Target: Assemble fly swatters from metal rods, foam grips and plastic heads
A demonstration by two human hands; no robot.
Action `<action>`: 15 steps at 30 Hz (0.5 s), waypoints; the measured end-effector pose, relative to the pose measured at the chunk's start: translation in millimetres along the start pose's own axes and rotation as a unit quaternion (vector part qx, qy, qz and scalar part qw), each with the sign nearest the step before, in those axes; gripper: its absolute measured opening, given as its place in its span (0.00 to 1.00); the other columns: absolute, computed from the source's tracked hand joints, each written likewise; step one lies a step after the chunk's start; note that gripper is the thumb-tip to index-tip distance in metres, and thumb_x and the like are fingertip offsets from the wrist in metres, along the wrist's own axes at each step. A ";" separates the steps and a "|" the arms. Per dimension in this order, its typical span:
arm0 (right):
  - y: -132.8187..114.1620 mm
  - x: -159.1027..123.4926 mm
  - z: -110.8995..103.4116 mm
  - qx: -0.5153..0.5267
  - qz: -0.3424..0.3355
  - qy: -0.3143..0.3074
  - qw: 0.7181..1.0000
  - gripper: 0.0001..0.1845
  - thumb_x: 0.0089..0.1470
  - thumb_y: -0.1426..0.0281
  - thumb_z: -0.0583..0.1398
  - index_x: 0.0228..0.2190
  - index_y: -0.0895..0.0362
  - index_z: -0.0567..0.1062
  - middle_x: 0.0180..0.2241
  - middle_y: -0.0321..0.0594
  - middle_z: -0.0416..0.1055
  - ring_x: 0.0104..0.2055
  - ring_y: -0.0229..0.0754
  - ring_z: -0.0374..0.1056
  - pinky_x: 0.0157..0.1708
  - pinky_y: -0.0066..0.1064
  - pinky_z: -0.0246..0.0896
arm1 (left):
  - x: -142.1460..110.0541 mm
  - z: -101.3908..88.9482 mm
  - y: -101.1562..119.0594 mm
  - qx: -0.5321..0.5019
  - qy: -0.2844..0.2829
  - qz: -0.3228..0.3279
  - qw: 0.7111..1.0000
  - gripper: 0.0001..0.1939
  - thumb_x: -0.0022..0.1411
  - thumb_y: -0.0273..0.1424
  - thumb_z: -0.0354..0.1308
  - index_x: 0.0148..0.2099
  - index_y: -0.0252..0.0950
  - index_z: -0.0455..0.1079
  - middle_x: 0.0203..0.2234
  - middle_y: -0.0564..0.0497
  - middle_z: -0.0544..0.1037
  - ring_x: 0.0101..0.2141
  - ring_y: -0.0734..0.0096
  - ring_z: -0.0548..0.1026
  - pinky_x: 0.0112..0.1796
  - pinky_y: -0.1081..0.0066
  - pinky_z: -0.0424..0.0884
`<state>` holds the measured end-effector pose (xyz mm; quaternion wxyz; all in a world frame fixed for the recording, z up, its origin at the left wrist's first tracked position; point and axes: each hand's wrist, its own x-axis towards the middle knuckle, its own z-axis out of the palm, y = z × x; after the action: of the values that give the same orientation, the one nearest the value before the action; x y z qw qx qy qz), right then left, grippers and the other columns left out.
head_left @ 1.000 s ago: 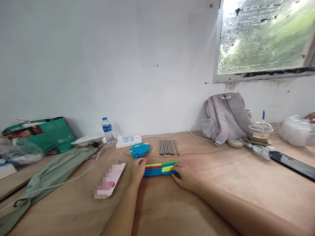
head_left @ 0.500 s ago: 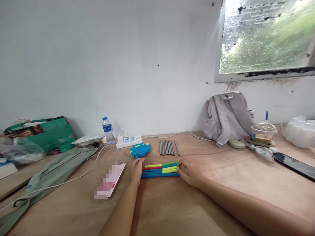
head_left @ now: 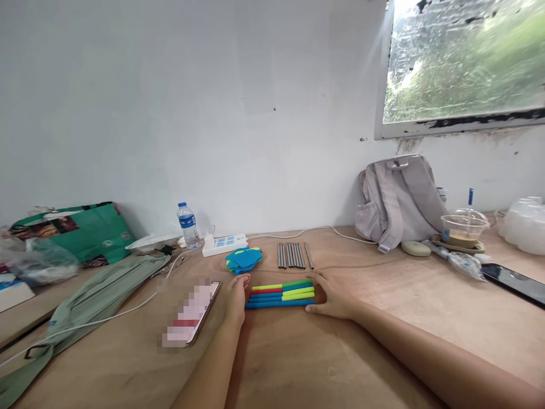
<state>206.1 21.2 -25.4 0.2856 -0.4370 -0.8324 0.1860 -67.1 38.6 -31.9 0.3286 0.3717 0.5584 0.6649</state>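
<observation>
Colourful foam-like tubes point(head_left: 281, 296) lie side by side in a flat row on the table, blue, yellow, green and red, each spanning left to right. My left hand point(head_left: 238, 295) rests at their left ends, fingers stretched forward. At the right ends is my right hand point(head_left: 334, 298), its thumb low near the nearest blue tube and its fingers spread toward the far green one. Beyond the tubes are several thin grey metal tubes point(head_left: 291, 255), one a little apart on the right. A stack of flat blue pieces with yellow patches point(head_left: 244, 259) sits past my left hand.
A phone point(head_left: 191, 315) lies left of my left arm. Behind are a power strip point(head_left: 225, 245) and a water bottle point(head_left: 188, 225). A backpack point(head_left: 398, 201) leans on the wall, with a drink cup point(head_left: 462, 230) and a dark phone-like slab point(head_left: 517, 284) farther right.
My right hand has spread its thumb and fingers and shifted off the tubes' right ends, baring the yellow and blue ends. The left hand stays at the left ends. The view has shifted slightly.
</observation>
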 end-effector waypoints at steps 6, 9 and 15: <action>2.0 3.2 -3.7 0.008 -0.004 -0.052 0.999 0.40 0.42 0.54 0.60 0.55 0.56 0.58 0.54 0.49 0.57 0.55 0.51 0.54 0.52 0.42 0.49 | -5.7 4.5 -0.7 0.004 0.001 0.000 1.000 0.10 0.45 0.31 0.49 0.27 0.35 0.71 0.30 0.49 0.77 0.39 0.64 0.74 0.41 0.66 0.68; 1.5 5.7 -7.9 0.004 -0.019 -0.074 0.997 0.39 0.44 0.54 0.59 0.55 0.56 0.58 0.54 0.49 0.58 0.54 0.50 0.55 0.52 0.41 0.50 | -7.3 5.3 1.0 0.019 -0.001 -0.008 1.000 0.10 0.43 0.30 0.49 0.26 0.35 0.71 0.28 0.49 0.77 0.37 0.64 0.74 0.40 0.66 0.68; 5.7 11.4 -7.1 0.007 -0.044 -0.073 0.996 0.36 0.44 0.56 0.60 0.53 0.58 0.62 0.52 0.49 0.62 0.53 0.50 0.58 0.51 0.41 0.52 | -10.4 5.7 2.5 0.056 -0.008 -0.021 0.998 0.10 0.42 0.30 0.49 0.27 0.35 0.70 0.26 0.50 0.76 0.35 0.62 0.74 0.37 0.64 0.69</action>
<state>209.0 34.3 -19.5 0.2353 -0.3829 -0.8683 0.2102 -57.0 32.2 -30.2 0.3256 0.3826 0.5999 0.6227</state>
